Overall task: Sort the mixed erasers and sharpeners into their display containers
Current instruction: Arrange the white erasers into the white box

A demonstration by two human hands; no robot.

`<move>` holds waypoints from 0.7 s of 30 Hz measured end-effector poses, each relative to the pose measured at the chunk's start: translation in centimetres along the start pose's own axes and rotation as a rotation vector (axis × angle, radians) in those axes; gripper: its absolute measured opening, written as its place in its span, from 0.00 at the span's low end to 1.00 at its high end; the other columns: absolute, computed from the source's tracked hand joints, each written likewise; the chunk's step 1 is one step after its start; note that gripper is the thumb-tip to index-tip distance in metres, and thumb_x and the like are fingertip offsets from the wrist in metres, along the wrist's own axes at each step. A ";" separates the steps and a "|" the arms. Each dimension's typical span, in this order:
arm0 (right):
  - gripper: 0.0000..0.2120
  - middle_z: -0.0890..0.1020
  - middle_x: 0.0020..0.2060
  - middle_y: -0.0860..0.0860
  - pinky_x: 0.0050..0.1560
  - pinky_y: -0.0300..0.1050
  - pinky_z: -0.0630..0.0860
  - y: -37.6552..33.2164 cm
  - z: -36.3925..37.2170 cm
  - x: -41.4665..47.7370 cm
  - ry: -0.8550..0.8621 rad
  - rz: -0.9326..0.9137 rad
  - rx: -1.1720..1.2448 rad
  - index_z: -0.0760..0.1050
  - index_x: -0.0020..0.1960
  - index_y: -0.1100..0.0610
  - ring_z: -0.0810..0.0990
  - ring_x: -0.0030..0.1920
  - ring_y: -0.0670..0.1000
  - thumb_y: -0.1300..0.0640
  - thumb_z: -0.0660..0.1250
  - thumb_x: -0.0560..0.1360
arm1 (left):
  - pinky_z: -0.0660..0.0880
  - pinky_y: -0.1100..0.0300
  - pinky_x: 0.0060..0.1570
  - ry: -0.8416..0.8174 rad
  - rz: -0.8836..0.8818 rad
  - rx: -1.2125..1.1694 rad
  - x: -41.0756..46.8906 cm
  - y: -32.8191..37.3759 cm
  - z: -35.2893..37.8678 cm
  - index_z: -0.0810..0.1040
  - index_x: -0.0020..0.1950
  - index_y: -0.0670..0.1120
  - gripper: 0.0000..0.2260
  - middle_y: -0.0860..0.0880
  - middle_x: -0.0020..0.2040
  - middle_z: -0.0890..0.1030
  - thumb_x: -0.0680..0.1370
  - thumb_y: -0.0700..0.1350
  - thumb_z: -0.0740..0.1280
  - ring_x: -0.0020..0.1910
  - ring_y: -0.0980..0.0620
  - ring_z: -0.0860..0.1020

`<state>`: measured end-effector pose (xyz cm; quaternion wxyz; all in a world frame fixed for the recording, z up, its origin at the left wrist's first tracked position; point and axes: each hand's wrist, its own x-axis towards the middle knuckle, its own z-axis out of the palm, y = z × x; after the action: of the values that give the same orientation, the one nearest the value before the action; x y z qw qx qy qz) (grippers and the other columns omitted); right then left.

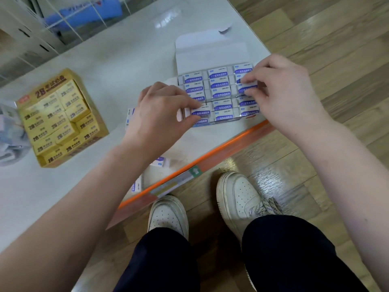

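An open white display box (202, 49) lies on the white table, its lid folded back, filled with rows of blue-and-white erasers (221, 93). My left hand (160, 114) pinches an eraser (202, 112) at the box's near left corner. My right hand (282, 91) pinches another eraser (247, 87) in the right column. A yellow display box (61, 119) packed with yellow 2B erasers sits at the left. Loose blue-and-white erasers (161, 162) lie on the table near my left forearm.
The table's front edge carries an orange strip (189, 167). A clear bag (8, 135) with small items lies at the far left. A white wire rack (69, 20) stands behind the table. My two white shoes (237, 197) stand on the wooden floor below.
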<state>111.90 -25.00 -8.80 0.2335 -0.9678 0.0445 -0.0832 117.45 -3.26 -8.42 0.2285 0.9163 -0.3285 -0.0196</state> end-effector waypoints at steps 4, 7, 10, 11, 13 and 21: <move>0.07 0.79 0.46 0.55 0.49 0.36 0.64 -0.1 0.5 -0.4 0.062 0.028 0.010 0.81 0.49 0.59 0.76 0.49 0.57 0.63 0.69 0.71 | 0.68 0.53 0.57 -0.004 -0.039 0.006 0.4 0.0 -0.4 0.83 0.51 0.52 0.09 0.53 0.48 0.82 0.72 0.48 0.71 0.52 0.48 0.75; 0.06 0.77 0.45 0.55 0.48 0.35 0.62 -0.1 0.6 -0.6 0.080 0.058 0.018 0.81 0.48 0.59 0.75 0.48 0.58 0.62 0.70 0.71 | 0.65 0.56 0.59 0.012 -0.064 0.042 0.4 0.0 -0.4 0.80 0.54 0.53 0.11 0.56 0.47 0.81 0.72 0.50 0.70 0.52 0.49 0.74; 0.05 0.76 0.45 0.53 0.47 0.34 0.59 -0.2 0.5 -0.6 0.080 0.061 0.004 0.80 0.47 0.58 0.74 0.49 0.58 0.61 0.69 0.72 | 0.59 0.61 0.57 0.017 -0.089 0.067 0.2 0.1 -0.6 0.78 0.55 0.53 0.11 0.57 0.47 0.80 0.73 0.49 0.70 0.53 0.51 0.73; 0.05 0.76 0.45 0.54 0.46 0.34 0.59 -0.3 0.5 -0.6 0.085 0.062 0.000 0.80 0.47 0.58 0.74 0.50 0.58 0.61 0.69 0.72 | 0.58 0.62 0.56 0.021 -0.096 0.071 0.2 0.1 -0.6 0.78 0.54 0.53 0.11 0.57 0.48 0.80 0.73 0.50 0.70 0.53 0.51 0.73; 0.05 0.77 0.46 0.54 0.46 0.35 0.60 -0.3 0.6 -0.7 0.097 0.069 -0.003 0.81 0.47 0.58 0.74 0.51 0.58 0.61 0.69 0.72 | 0.58 0.62 0.56 0.024 -0.125 0.065 0.2 0.2 -0.7 0.78 0.54 0.53 0.11 0.58 0.47 0.80 0.72 0.50 0.71 0.53 0.52 0.73; 0.04 0.79 0.45 0.51 0.49 0.44 0.65 -0.6 0.1 -0.5 0.068 0.114 -0.046 0.82 0.45 0.53 0.73 0.50 0.57 0.56 0.70 0.71 | 0.61 0.61 0.54 0.034 -0.204 0.013 0.1 0.1 -0.7 0.80 0.50 0.53 0.09 0.66 0.39 0.72 0.71 0.51 0.73 0.50 0.54 0.71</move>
<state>111.51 -24.33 -8.67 0.2141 -0.9654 0.1091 -0.1014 117.55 -3.09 -7.78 0.2249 0.9466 -0.2295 -0.0251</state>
